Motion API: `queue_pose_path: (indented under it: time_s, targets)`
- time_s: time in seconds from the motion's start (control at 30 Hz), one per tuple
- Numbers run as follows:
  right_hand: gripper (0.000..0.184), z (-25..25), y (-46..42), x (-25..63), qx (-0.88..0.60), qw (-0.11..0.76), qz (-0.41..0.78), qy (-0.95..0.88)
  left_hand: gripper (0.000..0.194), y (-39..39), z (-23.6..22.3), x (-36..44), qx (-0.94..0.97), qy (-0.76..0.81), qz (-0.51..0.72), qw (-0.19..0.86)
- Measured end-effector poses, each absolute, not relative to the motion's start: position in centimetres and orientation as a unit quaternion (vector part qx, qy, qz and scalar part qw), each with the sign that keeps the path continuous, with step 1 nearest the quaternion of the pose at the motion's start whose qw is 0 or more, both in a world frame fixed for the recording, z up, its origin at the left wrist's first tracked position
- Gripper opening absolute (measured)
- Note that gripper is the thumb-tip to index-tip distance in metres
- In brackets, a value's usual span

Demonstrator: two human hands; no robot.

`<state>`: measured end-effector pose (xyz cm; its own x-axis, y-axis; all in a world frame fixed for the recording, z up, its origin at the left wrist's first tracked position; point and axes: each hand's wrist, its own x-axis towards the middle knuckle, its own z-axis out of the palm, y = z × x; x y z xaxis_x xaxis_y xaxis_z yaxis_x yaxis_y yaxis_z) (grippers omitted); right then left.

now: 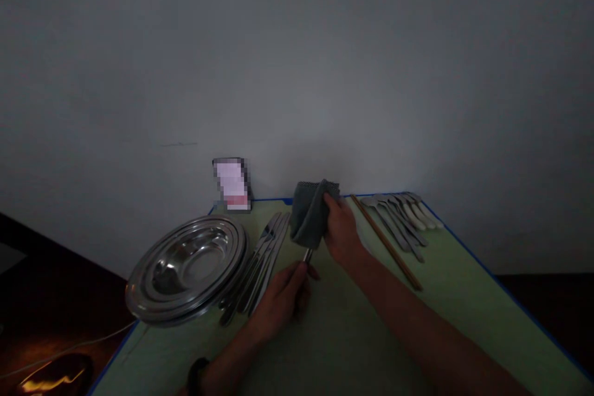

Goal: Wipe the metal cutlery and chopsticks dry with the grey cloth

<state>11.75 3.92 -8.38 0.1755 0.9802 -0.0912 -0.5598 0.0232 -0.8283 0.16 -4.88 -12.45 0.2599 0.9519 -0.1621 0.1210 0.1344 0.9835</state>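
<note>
My left hand (283,297) is closed round the handle of a metal utensil (307,255) and holds it above the green table (455,297). My right hand (341,229) grips a grey cloth (309,218) that is wrapped over the utensil's upper end, so that end is hidden. Both hands are near the middle of the table, towards its far edge.
A stack of steel plates (188,269) sits at the left, with several pieces of cutlery (260,260) beside it. A pair of wooden chopsticks (387,244) and several spoons and forks (401,216) lie at the right. A small blurred object (232,184) stands against the wall.
</note>
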Motion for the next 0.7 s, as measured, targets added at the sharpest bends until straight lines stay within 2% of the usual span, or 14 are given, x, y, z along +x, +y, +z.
queue_pose_path:
  time_s: [0.13,0.37,0.5,0.7]
  targets:
    - [0.020,-5.8,5.1,11.2,-0.372,0.690,0.547,-0.294,0.041,-4.7,-12.6,0.1,0.528,0.444,0.401,0.603]
    - [0.045,-5.7,6.1,13.9,-0.425,0.676,0.431,-0.421,0.042,-4.2,-13.6,1.1,0.523,0.430,0.420,0.604]
    - [0.045,-5.8,6.2,13.9,-0.427,0.683,0.386,-0.450,0.044,-3.9,-13.6,1.8,0.529,0.446,0.424,0.585]
    - [0.044,-6.2,5.7,12.8,-0.391,0.710,0.384,-0.442,0.042,-3.5,-13.7,2.8,0.533,0.436,0.443,0.574]
